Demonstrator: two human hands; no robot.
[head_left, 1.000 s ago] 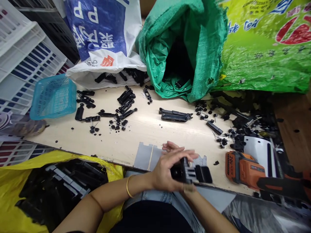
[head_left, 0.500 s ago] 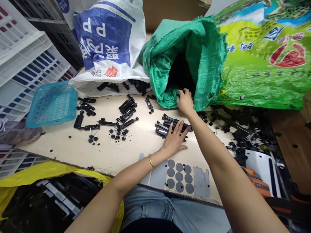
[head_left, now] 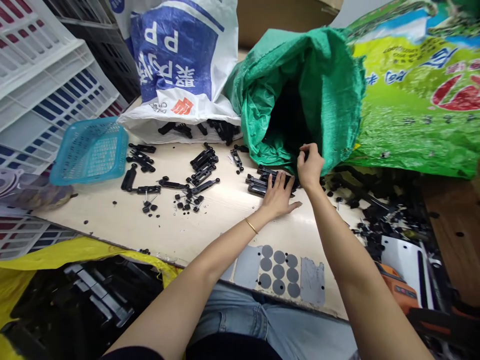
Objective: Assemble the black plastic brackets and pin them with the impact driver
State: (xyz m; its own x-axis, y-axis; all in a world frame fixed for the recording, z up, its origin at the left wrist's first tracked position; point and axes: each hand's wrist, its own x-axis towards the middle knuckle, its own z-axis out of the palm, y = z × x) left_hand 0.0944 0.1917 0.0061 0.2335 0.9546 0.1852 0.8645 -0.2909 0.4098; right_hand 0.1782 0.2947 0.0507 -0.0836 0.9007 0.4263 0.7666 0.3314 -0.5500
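My left hand [head_left: 278,194] lies flat, fingers stretched, on a small pile of long black plastic bars [head_left: 258,184] on the pale table [head_left: 210,220]. My right hand [head_left: 309,163] is at the mouth of the green woven sack [head_left: 300,80], with its fingers pinched together; what they hold, if anything, is too small and dark to make out. A thin gold bangle sits on my left wrist.
Loose black parts and screws [head_left: 198,172] lie scattered left of centre. A blue mesh basket [head_left: 92,150] stands at the left, a blue-and-white sack [head_left: 180,60] behind, a green-yellow sack [head_left: 416,95] at right. An orange power drill [head_left: 399,292] lies at the right front. A yellow sack [head_left: 75,295] of black parts is lower left.
My right hand has drawn back from deeper in the green sack to its lip. My left hand has slid up onto the black bars. A second ago both hands held a black part near my lap.
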